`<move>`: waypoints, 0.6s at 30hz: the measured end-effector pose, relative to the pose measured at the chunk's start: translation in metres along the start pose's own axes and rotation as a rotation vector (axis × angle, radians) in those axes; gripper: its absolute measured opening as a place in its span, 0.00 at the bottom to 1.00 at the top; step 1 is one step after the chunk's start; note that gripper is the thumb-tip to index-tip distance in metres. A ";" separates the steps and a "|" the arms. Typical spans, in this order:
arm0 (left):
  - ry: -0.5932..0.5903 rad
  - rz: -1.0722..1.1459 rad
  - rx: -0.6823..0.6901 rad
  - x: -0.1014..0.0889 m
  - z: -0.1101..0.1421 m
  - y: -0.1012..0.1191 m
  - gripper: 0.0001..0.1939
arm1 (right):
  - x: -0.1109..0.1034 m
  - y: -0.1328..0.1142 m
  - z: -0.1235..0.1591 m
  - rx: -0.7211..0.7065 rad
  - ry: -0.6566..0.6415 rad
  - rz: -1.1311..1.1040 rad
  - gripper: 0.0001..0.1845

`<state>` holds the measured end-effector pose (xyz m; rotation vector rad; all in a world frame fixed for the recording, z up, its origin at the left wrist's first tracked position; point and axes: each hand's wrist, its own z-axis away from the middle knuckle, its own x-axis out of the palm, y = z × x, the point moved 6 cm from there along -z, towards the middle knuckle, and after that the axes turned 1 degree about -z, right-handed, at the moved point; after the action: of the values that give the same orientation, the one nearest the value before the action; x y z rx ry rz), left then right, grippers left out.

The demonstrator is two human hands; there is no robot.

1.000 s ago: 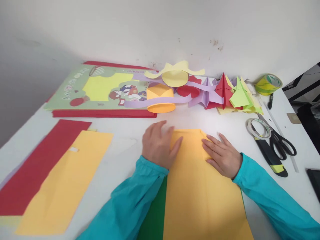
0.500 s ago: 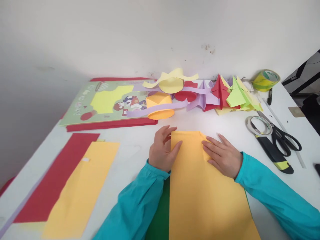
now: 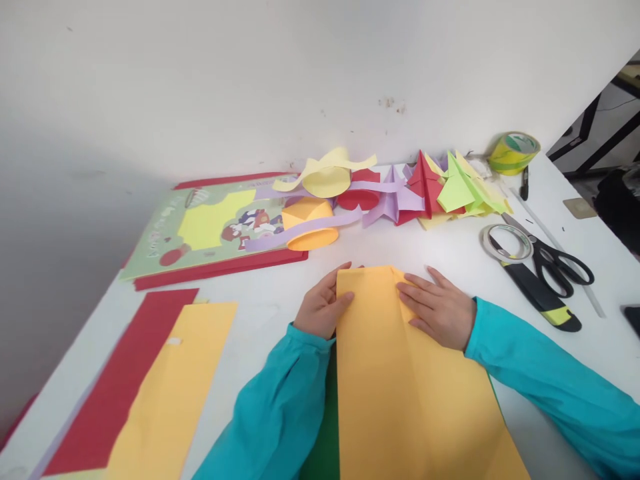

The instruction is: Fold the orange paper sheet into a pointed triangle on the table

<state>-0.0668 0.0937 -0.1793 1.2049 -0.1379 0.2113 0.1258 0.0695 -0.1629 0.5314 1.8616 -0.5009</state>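
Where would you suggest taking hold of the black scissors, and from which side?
I'd take the scissors by their black handle loops, coming from the near right, perhaps with the right hand. The loops appear to lie flat and point towards that side, while the blades point away towards the wall; the tape ring and black-and-yellow tool crowd their left.

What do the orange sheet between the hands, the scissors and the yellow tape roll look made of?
Orange sheet: paper or thin card, matte; it shows a crease and a folded corner.
Scissors: black handles, probably plastic; grey blades, likely metal, judging by color.
Yellow tape roll: probably plastic film, fairly glossy, with pale highlights; core material unclear.
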 end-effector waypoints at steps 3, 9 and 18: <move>-0.005 0.006 -0.049 -0.004 -0.001 -0.006 0.44 | 0.002 0.000 0.001 0.005 -0.015 -0.002 0.21; -0.061 -0.426 0.201 0.004 0.010 0.012 0.28 | 0.000 0.000 -0.001 0.006 -0.016 -0.019 0.21; -0.512 -1.325 0.980 0.050 0.042 -0.007 0.24 | -0.004 -0.001 -0.002 0.019 -0.053 -0.019 0.22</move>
<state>-0.0164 0.0569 -0.1597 2.0387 0.3825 -1.3374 0.1247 0.0697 -0.1581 0.5096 1.8145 -0.5410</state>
